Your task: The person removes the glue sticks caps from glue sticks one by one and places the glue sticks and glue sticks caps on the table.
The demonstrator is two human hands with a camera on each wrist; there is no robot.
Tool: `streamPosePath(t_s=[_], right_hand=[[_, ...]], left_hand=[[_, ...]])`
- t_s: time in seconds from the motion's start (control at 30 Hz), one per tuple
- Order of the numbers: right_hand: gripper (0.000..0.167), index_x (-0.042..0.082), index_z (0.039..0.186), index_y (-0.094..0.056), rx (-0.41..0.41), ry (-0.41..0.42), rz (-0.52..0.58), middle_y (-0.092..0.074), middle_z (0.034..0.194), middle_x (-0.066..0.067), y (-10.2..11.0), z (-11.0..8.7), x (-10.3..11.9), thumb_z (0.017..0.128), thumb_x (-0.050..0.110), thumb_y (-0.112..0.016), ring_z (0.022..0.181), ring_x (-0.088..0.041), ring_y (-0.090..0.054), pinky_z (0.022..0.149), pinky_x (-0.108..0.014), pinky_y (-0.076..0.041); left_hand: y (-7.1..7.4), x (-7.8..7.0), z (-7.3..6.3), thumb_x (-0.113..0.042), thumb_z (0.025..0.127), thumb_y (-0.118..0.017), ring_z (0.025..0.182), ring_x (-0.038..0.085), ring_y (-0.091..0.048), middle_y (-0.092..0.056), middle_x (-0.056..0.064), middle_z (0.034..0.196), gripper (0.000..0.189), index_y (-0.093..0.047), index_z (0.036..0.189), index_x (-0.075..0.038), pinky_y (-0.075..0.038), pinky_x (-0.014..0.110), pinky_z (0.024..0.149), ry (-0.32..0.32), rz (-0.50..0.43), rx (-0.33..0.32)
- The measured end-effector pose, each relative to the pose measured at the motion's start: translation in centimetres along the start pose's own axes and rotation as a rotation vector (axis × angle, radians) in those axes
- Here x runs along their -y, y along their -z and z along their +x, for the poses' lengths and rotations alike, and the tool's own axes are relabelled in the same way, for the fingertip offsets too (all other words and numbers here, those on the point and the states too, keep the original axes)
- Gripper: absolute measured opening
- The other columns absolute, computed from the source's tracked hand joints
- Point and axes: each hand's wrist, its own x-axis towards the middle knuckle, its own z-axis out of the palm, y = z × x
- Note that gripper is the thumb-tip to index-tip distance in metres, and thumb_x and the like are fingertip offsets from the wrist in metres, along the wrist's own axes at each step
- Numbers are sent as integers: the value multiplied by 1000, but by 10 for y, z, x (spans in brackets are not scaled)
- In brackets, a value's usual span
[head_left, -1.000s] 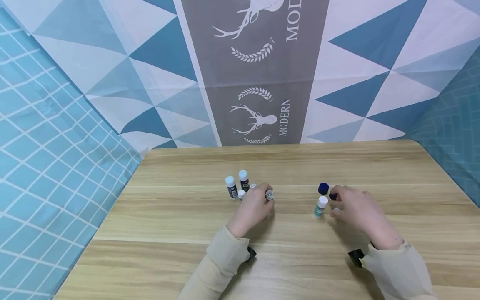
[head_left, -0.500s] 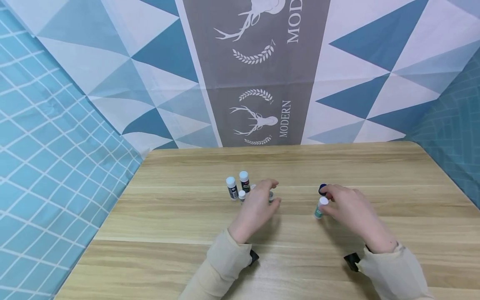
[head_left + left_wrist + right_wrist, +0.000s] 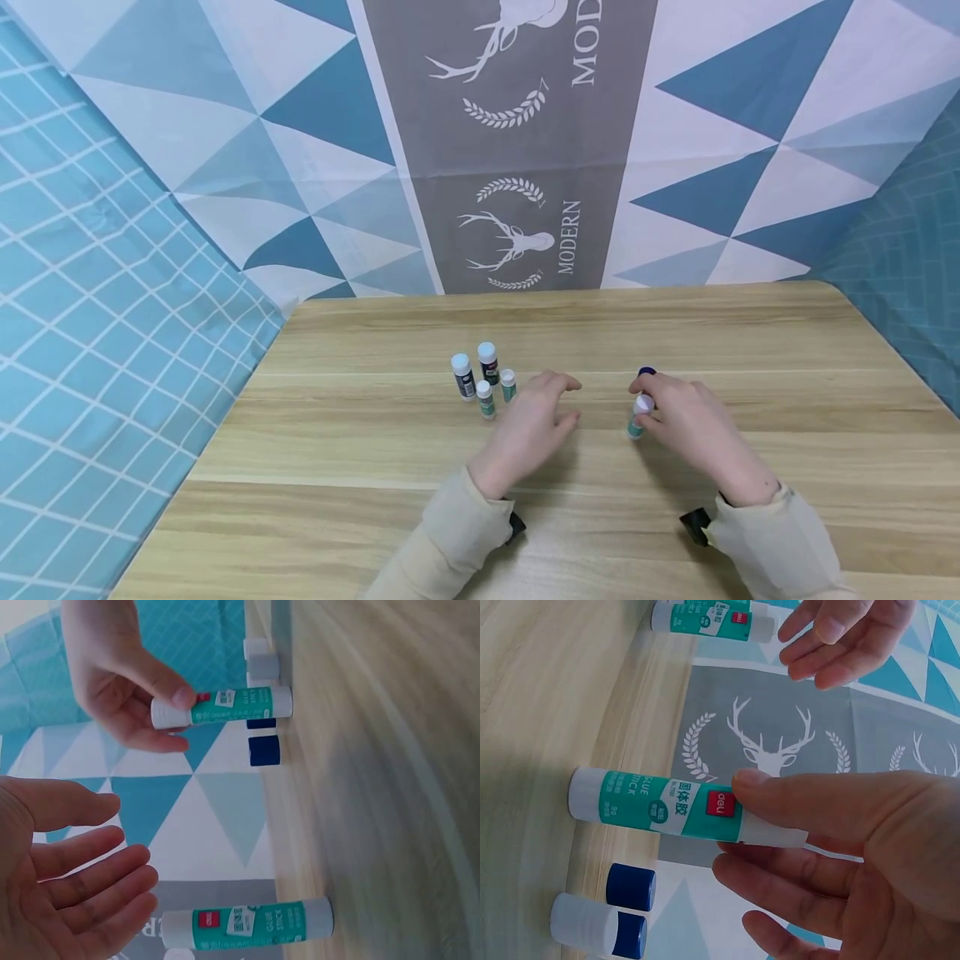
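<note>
My right hand (image 3: 693, 417) pinches a green-and-white glue stick (image 3: 667, 806) by its white cap, thumb on one side and fingers behind. The stick stands upright on the wooden table or close over it. My left hand (image 3: 528, 429) holds nothing; its fingers are spread apart, as the left wrist view shows. Beside it stands another green glue stick (image 3: 281, 926). In the head view, two small green glue sticks, one in front (image 3: 486, 403) and one behind (image 3: 508, 387), stand left of the left hand. Part of the table behind that hand is hidden.
Two taller dark-labelled, white-capped tubes, one left (image 3: 462, 379) and one right (image 3: 488, 367), stand behind the small glue sticks. Near the right hand are a navy cylinder (image 3: 631, 886), a second navy piece (image 3: 631, 935) and a white cylinder (image 3: 583, 922). A patterned cloth (image 3: 517, 150) hangs behind the table.
My left hand has released a small light-topped item, spread its fingers and moved slightly right. My right hand has left the navy cylinder, shifted left and taken hold of the glue stick.
</note>
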Motion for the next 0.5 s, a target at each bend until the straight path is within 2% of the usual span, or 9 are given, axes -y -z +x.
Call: streamPosePath(t_s=[0.17,0.33,0.5], right_hand=[[29,5,101,-64,-22,8,26,-67,90,-6,2,-1,6,74,13,-73,66,-11,-57,56,-31,-45],[24,9,95,-64,-101,44,56,-66,83,-1,5,-4,15,74,17,-74,66,-9,-55,56,-28,-44],[16,15,84,-62,-163,65,94,-61,74,8,8,-7,25,74,19,-74,61,-6,-49,55,-24,-40]], left_hand=[[-3,-4,-1,-16,84,-63,100,15,-58,-61,4,110,29,-59,112,-10,-48,24,82,-17,-12,39],[-6,-9,-2,-19,86,-62,100,12,-58,-61,3,111,29,-58,113,-11,-47,20,81,-32,-23,82],[-7,-12,-4,-27,85,-63,100,11,-58,-62,1,108,31,-59,111,-11,-46,20,82,-81,-6,70]])
